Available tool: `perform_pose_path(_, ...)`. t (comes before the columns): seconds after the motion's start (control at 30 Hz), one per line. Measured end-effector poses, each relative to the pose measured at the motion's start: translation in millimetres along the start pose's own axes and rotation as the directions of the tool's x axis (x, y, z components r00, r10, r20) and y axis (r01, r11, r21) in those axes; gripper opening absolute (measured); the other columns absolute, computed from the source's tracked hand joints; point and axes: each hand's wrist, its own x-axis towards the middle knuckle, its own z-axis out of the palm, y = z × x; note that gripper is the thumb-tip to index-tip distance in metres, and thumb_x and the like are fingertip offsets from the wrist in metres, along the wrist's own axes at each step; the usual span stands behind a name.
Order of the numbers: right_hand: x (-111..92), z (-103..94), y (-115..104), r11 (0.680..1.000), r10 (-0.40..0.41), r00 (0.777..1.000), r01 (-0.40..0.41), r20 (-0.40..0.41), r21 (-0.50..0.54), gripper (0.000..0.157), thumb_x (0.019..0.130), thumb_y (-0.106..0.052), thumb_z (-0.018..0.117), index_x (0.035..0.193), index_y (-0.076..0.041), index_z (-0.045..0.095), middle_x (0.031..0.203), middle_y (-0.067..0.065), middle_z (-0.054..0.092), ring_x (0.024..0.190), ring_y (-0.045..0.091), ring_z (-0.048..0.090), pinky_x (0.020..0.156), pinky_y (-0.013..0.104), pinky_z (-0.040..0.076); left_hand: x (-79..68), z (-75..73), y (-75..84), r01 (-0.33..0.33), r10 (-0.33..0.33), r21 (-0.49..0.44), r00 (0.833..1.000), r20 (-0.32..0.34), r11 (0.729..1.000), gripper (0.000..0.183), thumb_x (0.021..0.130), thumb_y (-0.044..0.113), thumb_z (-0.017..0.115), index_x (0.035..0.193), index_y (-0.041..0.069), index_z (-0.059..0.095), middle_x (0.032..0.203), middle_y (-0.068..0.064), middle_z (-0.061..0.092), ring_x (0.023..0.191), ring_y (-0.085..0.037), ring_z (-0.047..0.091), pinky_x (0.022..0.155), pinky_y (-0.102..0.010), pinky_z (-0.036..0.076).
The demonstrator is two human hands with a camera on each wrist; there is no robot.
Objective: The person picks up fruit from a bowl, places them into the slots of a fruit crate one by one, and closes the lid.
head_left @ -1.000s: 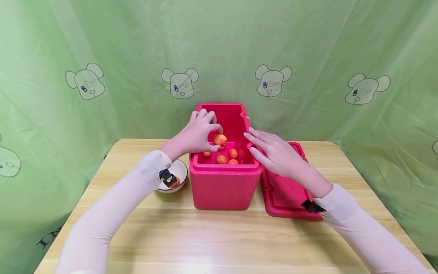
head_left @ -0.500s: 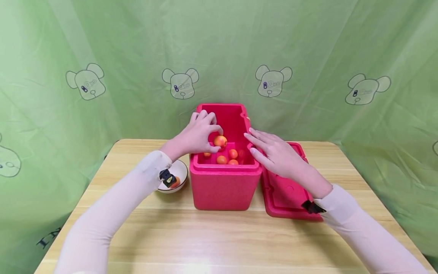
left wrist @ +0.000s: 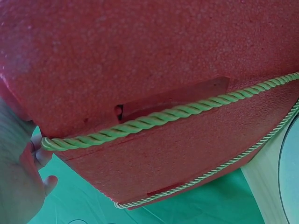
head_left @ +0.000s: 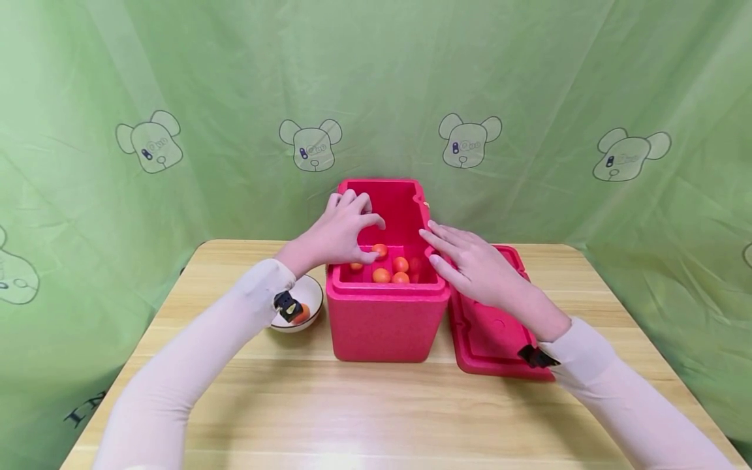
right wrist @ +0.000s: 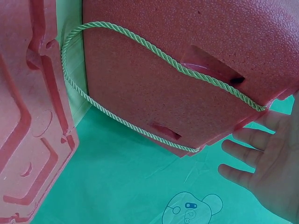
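Note:
A red foam box (head_left: pixel 388 329) stands uncovered at mid-table with several round orange-red fruits (head_left: pixel 381 275) on its floor. My left hand (head_left: pixel 337 232) reaches over the left rim, thumb and fingers spread apart with nothing between them. Below its fingertips lies one fruit (head_left: pixel 379 250), partly overlapped by the thumb. My right hand (head_left: pixel 478 264) has its fingers extended, the tips at the right rim of the box. In the right wrist view, those fingers (right wrist: pixel 243 154) show beside the box's upper edge. The left wrist view has the left hand (left wrist: pixel 18 172) at its edge, most fingers hidden.
A white, dark-rimmed bowl (head_left: pixel 313 294) left of the box holds an orange fruit (head_left: pixel 301 314), partly covered by the left wrist strap. The red lid (head_left: pixel 499 336) lies to the right, under my right forearm. Yellow rope (left wrist: pixel 163 116) runs along the box sides. A green curtain (head_left: pixel 376 85) hangs behind.
My left fingers have parted and let go of the red-yellow fruit, which has dropped into the box. Both hands have otherwise stayed in place.

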Motion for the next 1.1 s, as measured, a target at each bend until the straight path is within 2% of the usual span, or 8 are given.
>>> perform_pose_path(0.3,1,1.0,0,1.0,-0.003,1.0,0.003,0.0,0.0,0.06,0.103,-0.039,0.053,0.158,-0.02,0.039,0.167,0.007,0.032,0.152,0.032,0.035,0.121,0.055,0.03,-1.6,-0.2,-0.2,-0.001,0.001,-0.013,1.0,-0.013,1.0,0.041,0.082,0.043,0.077,0.115,0.019,0.073,0.11,-0.006,0.051,0.106,-0.023,0.042,0.098,-0.047,0.03)
perform_pose_path(0.57,0,0.6,0,1.0,-0.009,1.0,0.009,-0.011,0.0,0.06,0.102,-0.037,0.055,0.157,-0.018,0.041,0.166,0.008,0.033,0.151,0.032,0.036,0.12,0.055,0.031,-6.8,2.5,-4.2,-0.001,-0.006,-0.062,0.993,-0.115,0.998,0.035,0.085,0.036,0.077,0.114,0.017,0.073,0.111,-0.007,0.052,0.109,-0.023,0.043,0.102,-0.048,0.03)
perform_pose_path(0.87,0,-0.5,-1,1.0,-0.016,1.0,0.016,-0.014,-0.003,0.059,0.102,-0.036,0.055,0.156,-0.017,0.041,0.166,0.008,0.034,0.151,0.031,0.036,0.121,0.054,0.03,-27.2,-1.6,-18.1,0.043,-0.076,-0.128,0.96,-0.27,0.991,0.028,0.087,0.034,0.075,0.108,0.015,0.073,0.109,-0.007,0.053,0.103,-0.026,0.043,0.096,-0.048,0.03)
perform_pose_path(1.1,0,0.2,0,1.0,-0.007,1.0,0.007,-0.007,0.004,0.06,0.102,-0.038,0.054,0.157,-0.019,0.04,0.166,0.007,0.033,0.152,0.031,0.035,0.12,0.055,0.031,-53.3,-1.8,-36.3,0.089,-0.149,-0.197,0.936,-0.319,0.976,0.028,0.085,0.03,0.077,0.109,0.015,0.074,0.105,-0.009,0.053,0.101,-0.028,0.04,0.096,-0.05,0.028)
